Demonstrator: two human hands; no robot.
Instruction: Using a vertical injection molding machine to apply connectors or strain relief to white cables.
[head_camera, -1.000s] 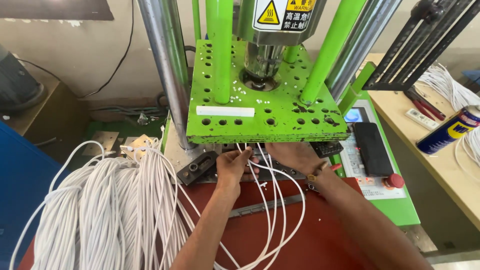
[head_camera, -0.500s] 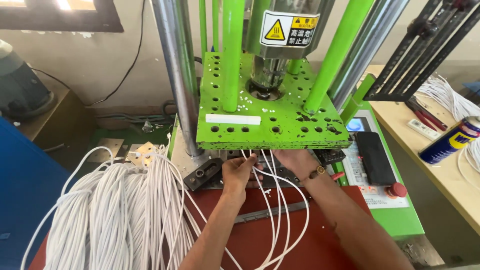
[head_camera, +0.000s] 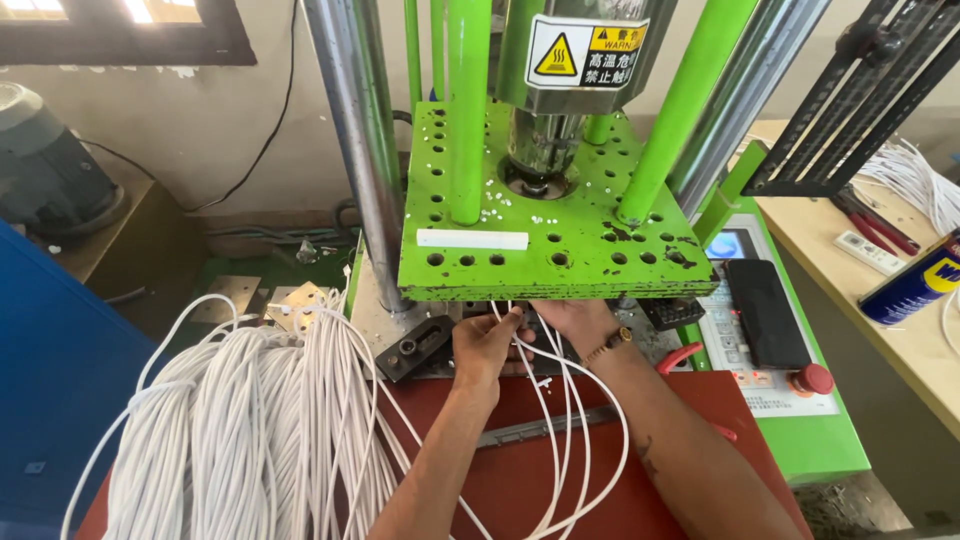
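We reach both hands under the green perforated plate (head_camera: 545, 225), the left hand (head_camera: 487, 345) pinching white cables (head_camera: 560, 400) to seat their ends, the right hand (head_camera: 570, 318) seemingly closed on them, fingertips hidden beneath the plate

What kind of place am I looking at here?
Likely a small cable-assembly workshop: a green vertical moulding press, a big bundle of white cables, and the left hand and right hand feeding cable ends under it.
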